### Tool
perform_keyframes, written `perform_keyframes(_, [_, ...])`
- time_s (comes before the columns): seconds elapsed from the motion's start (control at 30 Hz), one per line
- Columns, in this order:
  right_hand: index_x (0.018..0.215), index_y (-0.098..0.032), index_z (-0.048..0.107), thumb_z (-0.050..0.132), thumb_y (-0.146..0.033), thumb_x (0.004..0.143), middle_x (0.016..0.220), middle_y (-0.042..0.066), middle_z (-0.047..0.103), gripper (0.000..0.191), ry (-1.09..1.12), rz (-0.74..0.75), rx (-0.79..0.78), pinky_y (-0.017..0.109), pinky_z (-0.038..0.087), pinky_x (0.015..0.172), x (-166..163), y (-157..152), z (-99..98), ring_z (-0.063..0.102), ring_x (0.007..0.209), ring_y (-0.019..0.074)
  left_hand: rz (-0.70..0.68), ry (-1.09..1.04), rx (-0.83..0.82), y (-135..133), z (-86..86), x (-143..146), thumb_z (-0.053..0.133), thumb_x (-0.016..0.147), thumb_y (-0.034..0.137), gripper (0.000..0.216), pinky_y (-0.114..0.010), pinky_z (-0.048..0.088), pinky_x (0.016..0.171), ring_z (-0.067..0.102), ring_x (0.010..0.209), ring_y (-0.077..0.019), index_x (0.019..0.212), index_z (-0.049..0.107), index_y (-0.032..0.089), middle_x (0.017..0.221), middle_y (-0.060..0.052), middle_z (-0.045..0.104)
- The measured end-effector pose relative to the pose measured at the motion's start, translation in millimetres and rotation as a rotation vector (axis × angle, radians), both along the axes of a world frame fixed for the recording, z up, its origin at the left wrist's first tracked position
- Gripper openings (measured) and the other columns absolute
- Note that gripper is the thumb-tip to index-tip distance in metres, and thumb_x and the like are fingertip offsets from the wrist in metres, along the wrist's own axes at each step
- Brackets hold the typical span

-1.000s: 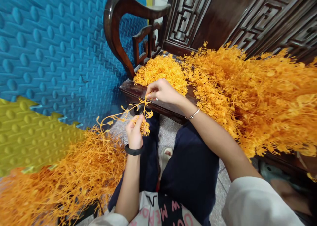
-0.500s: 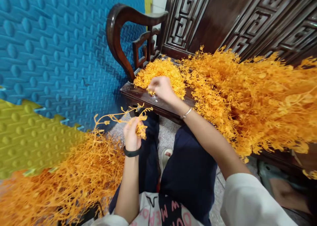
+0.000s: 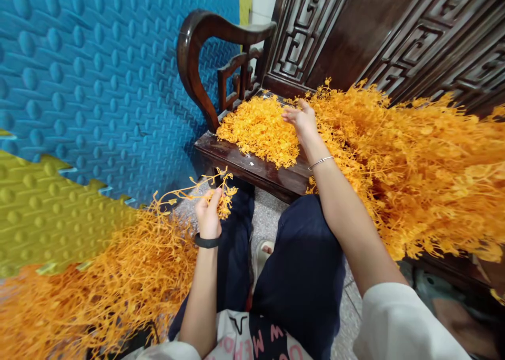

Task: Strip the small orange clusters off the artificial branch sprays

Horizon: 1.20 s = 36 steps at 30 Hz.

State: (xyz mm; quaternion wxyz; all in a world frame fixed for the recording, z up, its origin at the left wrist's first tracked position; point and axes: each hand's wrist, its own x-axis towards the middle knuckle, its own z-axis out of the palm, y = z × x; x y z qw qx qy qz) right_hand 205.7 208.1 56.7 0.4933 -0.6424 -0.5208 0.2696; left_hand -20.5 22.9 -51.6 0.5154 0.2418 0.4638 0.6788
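My left hand grips an orange plastic sprig with thin branching stems, held above my knees. My right hand reaches over the wooden bench seat with fingers spread, between a small heap of plucked orange pieces and a big pile of orange branches. It touches the edge of the small heap and holds nothing that I can see. Stripped orange stems lie in a mound on the floor by my left side.
A dark carved wooden bench with a curved armrest and fretwork back stands ahead. Blue foam mat covers the wall at left, with a yellow mat below it. My legs in dark trousers and a sandal fill the foreground.
My right hand left the sprig, dropped to the small heap on the bench, then slid right and further back with fingers spread. My left hand kept hold of the sprig.
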Motion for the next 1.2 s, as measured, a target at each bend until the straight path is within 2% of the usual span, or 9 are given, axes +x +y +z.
perform_keyframes(0.1, [0.133, -0.017, 0.031, 0.046, -0.018, 0.082, 0.117, 0.014, 0.052, 0.054, -0.291, 0.135, 0.072, 0.029, 0.048, 0.073, -5.4, -5.1, 4.4, 0.058, 0.090, 0.0153, 0.006, 0.046, 0.022, -1.2, 1.3, 0.4, 0.069, 0.064, 0.031, 0.021, -0.017, 0.036, 0.052, 0.046, 0.052, -0.0058, 0.058, 0.059, 0.014, 0.055, 0.004, 0.054])
perform_keyframes(0.23, [0.111, -0.016, 0.055, 0.046, -0.039, 0.085, 0.111, 0.012, 0.056, 0.036, -0.560, 0.288, 0.217, 0.031, 0.046, 0.080, -37.4, -42.3, 15.3, 0.054, 0.099, 0.0190, 0.033, 0.114, 0.036, -1.1, 1.4, 0.1, 0.067, 0.066, 0.033, 0.021, -0.018, 0.036, 0.053, 0.046, 0.054, -0.0069, 0.059, 0.059, 0.014, 0.057, 0.003, 0.053])
perform_keyframes(0.4, [0.070, -0.008, 0.062, 0.046, -0.056, 0.080, 0.065, 0.008, 0.062, 0.052, -0.479, 0.964, -0.385, 0.022, 0.046, 0.057, -97.8, -95.4, 5.4, 0.057, 0.058, 0.0105, 0.052, 0.153, 0.082, -1.6, 1.4, 0.3, 0.065, 0.070, 0.031, 0.020, -0.017, 0.034, 0.054, 0.042, 0.054, -0.0060, 0.060, 0.058, 0.015, 0.057, 0.005, 0.049])
perform_keyframes(0.5, [0.067, -0.007, 0.062, 0.060, -0.045, 0.073, 0.059, 0.005, 0.061, 0.039, -0.468, 1.248, -0.600, 0.020, 0.042, 0.048, -112.3, -106.3, -6.4, 0.055, 0.050, 0.0089, 0.059, 0.151, 0.111, -1.5, 1.2, -2.2, 0.064, 0.071, 0.032, 0.021, -0.017, 0.034, 0.054, 0.042, 0.055, -0.0059, 0.061, 0.057, 0.015, 0.057, 0.005, 0.048])
perform_keyframes(0.63, [0.065, -0.008, 0.059, 0.064, -0.022, 0.070, 0.053, 0.001, 0.057, 0.016, -0.429, 1.109, -0.371, 0.019, 0.041, 0.048, -102.0, -97.6, -3.9, 0.052, 0.047, 0.0067, 0.014, 0.153, 0.065, -0.3, -0.7, -7.3, 0.064, 0.070, 0.036, 0.024, -0.017, 0.034, 0.050, 0.043, 0.051, -0.0061, 0.062, 0.058, 0.015, 0.056, 0.004, 0.050])
perform_keyframes(0.87, [0.062, -0.011, 0.058, 0.064, -0.015, 0.068, 0.053, -0.002, 0.053, 0.010, -0.491, 1.034, -0.167, 0.020, 0.036, 0.052, -74.9, -76.4, 19.1, 0.048, 0.051, 0.0061, -0.264, 0.072, 0.041, -7.1, 6.3, 13.6, 0.067, 0.068, 0.038, 0.033, -0.017, 0.023, 0.037, 0.030, 0.039, -0.0037, 0.054, 0.048, 0.015, 0.046, 0.006, 0.035])
perform_keyframes(1.03, [0.064, -0.014, 0.051, 0.058, -0.009, 0.074, 0.056, -0.003, 0.048, 0.013, -0.351, 0.527, 0.092, 0.020, 0.035, 0.056, -27.2, -52.6, 41.6, 0.043, 0.055, 0.0048, -0.245, 0.053, 0.019, -11.2, 5.6, 21.5, 0.069, 0.065, 0.037, 0.033, -0.016, 0.022, 0.037, 0.030, 0.039, -0.0029, 0.053, 0.048, 0.014, 0.046, 0.006, 0.036])
perform_keyframes(1.1, [0.070, -0.014, 0.050, 0.053, -0.018, 0.082, 0.060, -0.002, 0.050, 0.012, -0.305, 0.498, 0.084, 0.020, 0.037, 0.056, -12.1, -50.6, 45.2, 0.046, 0.057, 0.0048, -0.190, 0.055, 0.006, -9.5, 4.3, 18.0, 0.069, 0.065, 0.038, 0.032, -0.016, 0.021, 0.037, 0.030, 0.039, -0.0029, 0.054, 0.050, 0.014, 0.046, 0.006, 0.037])
perform_keyframes(1.2, [0.073, -0.011, 0.058, 0.046, -0.040, 0.086, 0.065, 0.006, 0.061, 0.034, -0.346, 0.750, -0.204, 0.022, 0.041, 0.055, -19.8, -63.6, 34.3, 0.055, 0.057, 0.0084, -0.104, 0.053, -0.001, -6.3, 3.7, 15.3, 0.068, 0.066, 0.037, 0.030, -0.016, 0.021, 0.036, 0.030, 0.038, -0.0030, 0.055, 0.051, 0.015, 0.045, 0.007, 0.037])
